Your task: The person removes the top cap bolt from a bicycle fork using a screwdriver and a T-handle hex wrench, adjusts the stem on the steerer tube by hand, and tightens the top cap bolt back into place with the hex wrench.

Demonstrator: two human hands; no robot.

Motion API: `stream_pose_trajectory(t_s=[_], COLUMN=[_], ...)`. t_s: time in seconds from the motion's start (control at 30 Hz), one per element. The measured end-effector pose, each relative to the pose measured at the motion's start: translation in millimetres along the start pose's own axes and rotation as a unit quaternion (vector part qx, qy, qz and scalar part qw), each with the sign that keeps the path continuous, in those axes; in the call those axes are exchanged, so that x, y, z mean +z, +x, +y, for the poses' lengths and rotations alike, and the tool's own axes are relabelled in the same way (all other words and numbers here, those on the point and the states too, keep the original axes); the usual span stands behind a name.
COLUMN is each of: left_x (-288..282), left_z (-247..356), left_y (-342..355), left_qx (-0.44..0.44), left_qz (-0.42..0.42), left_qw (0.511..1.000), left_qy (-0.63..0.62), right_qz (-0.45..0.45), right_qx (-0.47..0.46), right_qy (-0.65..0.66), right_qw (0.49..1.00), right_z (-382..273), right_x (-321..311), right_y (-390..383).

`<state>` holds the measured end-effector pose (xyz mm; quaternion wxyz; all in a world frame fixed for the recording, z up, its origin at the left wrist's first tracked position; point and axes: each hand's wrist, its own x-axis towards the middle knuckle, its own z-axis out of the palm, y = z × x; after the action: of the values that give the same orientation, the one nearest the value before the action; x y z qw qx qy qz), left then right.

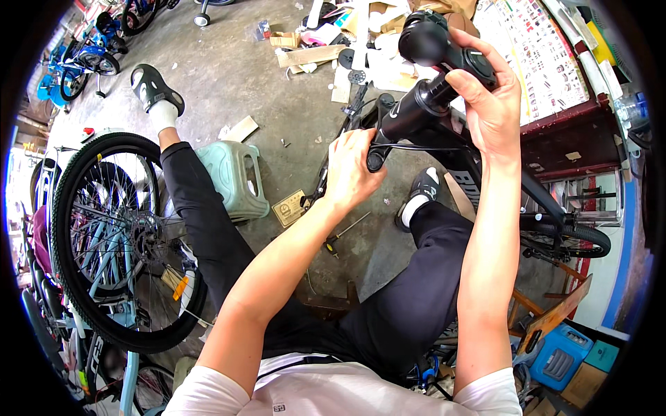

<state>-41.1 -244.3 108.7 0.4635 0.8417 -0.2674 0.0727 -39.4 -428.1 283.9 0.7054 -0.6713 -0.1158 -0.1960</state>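
My right hand (pixel 494 104) is closed around a black handlebar stem (pixel 475 64), its thumb laid along the near side. The stem sits at the upper end of the black head tube (pixel 408 114) of a bicycle frame (pixel 503 177), above some black spacers (pixel 436 91). At the tube's other end my left hand (pixel 352 166) grips the black fork (pixel 377 158), fingers wrapped round it and partly hidden. A black cable (pixel 423 146) runs beside the tube. Behind my left hand hangs a dark handlebar (pixel 340 132).
A bicycle wheel (pixel 59 222) stands at left beside a pale green stool (pixel 225 173). A screwdriver (pixel 347 232) lies on the floor between my legs. Cardboard scraps (pixel 312 55) are heaped at the back. At right are a dark red cabinet (pixel 576 149) and a blue case (pixel 560 357).
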Motion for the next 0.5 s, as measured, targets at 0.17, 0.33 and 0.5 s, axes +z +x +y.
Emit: stream_pose_trajectory(t_s=[0.17,0.33,0.5], left_x=[0,0,-2], left_z=[2,0,1], left_y=[2,3,2], left_qx=[-0.004,0.003,0.001], left_qz=[-0.008,-0.004,-0.006], left_qw=[1.0,1.0,1.0], left_qy=[-0.005,-0.003,0.009], right_qz=[-0.01,0.036,0.036], right_qx=[-0.009,0.004,0.051], right_qy=[-0.005,0.047,0.002], right_qw=[1.0,0.998,0.998], right_z=[0,6,10], right_x=[-4,13,14], right_y=[2,0,-1])
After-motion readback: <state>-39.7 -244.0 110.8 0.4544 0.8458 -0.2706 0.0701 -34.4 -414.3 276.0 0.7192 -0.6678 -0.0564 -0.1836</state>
